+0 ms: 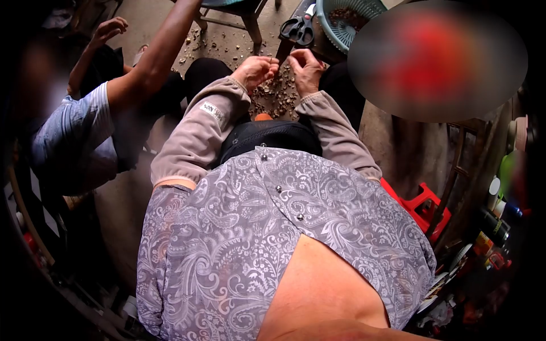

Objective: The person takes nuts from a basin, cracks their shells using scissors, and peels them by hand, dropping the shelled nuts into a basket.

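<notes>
My left hand [256, 73] is closed in a pinch in front of my knees, with a thin dark sliver seeming to stick up at its fingertips, too small to name. Across a small gap from it, my right hand [307, 71] is also pinched, thumb against the curled fingers; what it holds, if anything, I cannot make out. Below both hands, small brown and pale fragments [273, 101] are scattered on the floor. Beyond my right hand, black-handled scissors [298, 29] lie on a low wooden surface, beside a teal plastic basket [326, 28] with small brown pieces inside.
To the left sits another person [79, 128] in a striped shirt, one arm stretched forward. A wooden-legged stool [251, 25] stands ahead. A red plastic stool [424, 204] is by my right side, near clutter along the right edge. A blurred patch covers the upper right.
</notes>
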Available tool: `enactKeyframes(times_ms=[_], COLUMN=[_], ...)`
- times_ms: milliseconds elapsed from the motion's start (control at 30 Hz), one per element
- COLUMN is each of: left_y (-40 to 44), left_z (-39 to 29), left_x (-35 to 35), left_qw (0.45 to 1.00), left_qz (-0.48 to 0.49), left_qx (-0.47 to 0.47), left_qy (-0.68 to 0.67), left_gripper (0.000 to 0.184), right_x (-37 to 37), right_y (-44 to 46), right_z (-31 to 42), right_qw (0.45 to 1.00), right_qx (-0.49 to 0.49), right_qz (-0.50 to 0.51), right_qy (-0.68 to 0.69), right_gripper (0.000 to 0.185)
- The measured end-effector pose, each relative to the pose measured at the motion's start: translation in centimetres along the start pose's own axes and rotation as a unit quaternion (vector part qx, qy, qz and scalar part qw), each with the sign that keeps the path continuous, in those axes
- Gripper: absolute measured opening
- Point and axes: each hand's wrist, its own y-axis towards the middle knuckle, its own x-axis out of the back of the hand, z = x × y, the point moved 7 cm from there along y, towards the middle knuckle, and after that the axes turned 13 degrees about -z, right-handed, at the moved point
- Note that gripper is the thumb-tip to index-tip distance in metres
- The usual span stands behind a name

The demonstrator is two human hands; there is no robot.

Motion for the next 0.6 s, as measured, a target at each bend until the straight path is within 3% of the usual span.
enactKeyframes(times_ms=[67,200,267,300,333,400,500,533,600], left_y=[-0.7,-0.6,0.7,0.4,-1.1,-0.8,0.1,-0.8,-2.8], left_z=[0.4,0.0,-0.1,-0.8,-0.9,-0.8,-3.6,-3.8,-7.0], left_x=[1.1,2.7,3.3,2.4,1.6,2.0,1.9,0.8,-3.6], left_qw=[0.993,0.968,0.864,0.704,0.621,0.595,0.782,0.92,0.958], left_qz=[-0.079,-0.154,-0.147,-0.166,-0.201,-0.264,-0.216,-0.173,-0.111], left_qx=[-0.001,-0.037,-0.143,-0.29,-0.279,-0.312,-0.322,-0.175,-0.19], left_qy=[0.088,0.195,0.46,0.626,0.704,0.692,0.488,0.306,0.186], left_gripper=[0.025,0.021,0.024,0.027,0.027,0.026,0.026,0.024,0.021], right_x=[-1.4,-3.2,-2.9,-2.9,-3.0,-2.9,-3.0,-3.4,-3.9], right_y=[-1.0,-3.1,-3.6,-3.8,-4.1,-4.4,-4.3,-4.6,-4.9], right_z=[-1.7,-4.0,-2.8,-3.0,-3.1,-3.4,-4.1,-4.3,-4.5], right_qw=[0.966,0.916,0.896,0.895,0.893,0.889,0.882,0.883,0.883], right_qx=[0.08,0.063,0.075,0.095,0.116,0.127,0.117,0.131,0.161], right_qz=[0.108,0.257,0.284,0.28,0.276,0.276,0.28,0.286,0.298], right_qy=[-0.223,-0.3,-0.333,-0.335,-0.335,-0.342,-0.36,-0.348,-0.325], right_gripper=[0.042,0.044,0.038,0.038,0.038,0.037,0.036,0.037,0.038])
